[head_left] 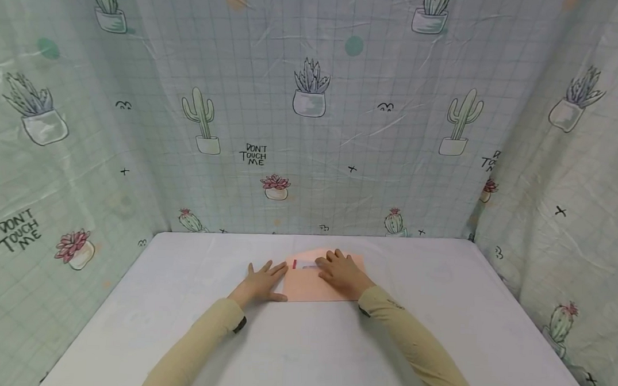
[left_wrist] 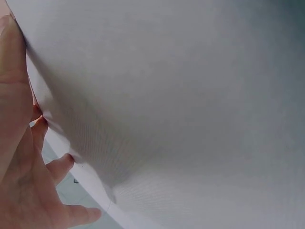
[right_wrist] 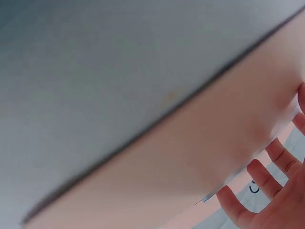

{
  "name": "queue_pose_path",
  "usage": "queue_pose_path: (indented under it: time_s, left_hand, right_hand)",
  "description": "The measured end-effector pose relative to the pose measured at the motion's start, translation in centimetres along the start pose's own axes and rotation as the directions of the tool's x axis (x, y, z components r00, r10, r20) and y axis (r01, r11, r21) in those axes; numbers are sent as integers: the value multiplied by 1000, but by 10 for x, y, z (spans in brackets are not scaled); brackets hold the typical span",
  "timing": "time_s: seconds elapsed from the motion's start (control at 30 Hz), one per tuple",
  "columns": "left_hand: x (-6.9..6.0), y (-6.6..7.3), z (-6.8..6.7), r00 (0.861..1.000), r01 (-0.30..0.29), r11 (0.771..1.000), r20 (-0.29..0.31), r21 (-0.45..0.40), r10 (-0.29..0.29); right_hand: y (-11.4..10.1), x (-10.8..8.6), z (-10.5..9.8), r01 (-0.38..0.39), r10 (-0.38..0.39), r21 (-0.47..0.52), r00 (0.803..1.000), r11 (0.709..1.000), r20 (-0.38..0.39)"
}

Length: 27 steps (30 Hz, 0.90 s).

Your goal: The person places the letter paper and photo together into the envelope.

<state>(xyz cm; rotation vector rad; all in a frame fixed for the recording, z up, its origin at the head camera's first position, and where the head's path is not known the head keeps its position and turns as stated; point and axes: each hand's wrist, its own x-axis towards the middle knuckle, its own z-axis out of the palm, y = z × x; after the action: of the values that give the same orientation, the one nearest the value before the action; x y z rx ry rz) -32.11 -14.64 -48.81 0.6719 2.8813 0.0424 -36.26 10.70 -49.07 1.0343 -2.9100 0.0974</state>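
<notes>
A peach-coloured sheet or envelope lies flat on the white table, its top edge slightly peaked. Across its upper part runs a pale, shiny strip with a red mark at its left end; I cannot tell what the strip is. My left hand rests with spread fingers at the sheet's left edge, the thumb near the lower left corner. On the right, my right hand lies over the sheet, fingertips touching it by the strip's right end. In the right wrist view its fingers are spread and slightly bent.
The white table extends on all sides of the sheet. Behind it and to both sides hangs a cloth printed with potted cacti. My sleeves reach in from the front edge.
</notes>
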Motion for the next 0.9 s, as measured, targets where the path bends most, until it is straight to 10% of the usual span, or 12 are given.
queue_pose_path:
  time_s: [0.9]
  left_hand:
    - [3,-1,-7,1000,-12,999,3,40,12]
  right_hand:
    - [-37,25,-5,-37,38,-18,994,999,99]
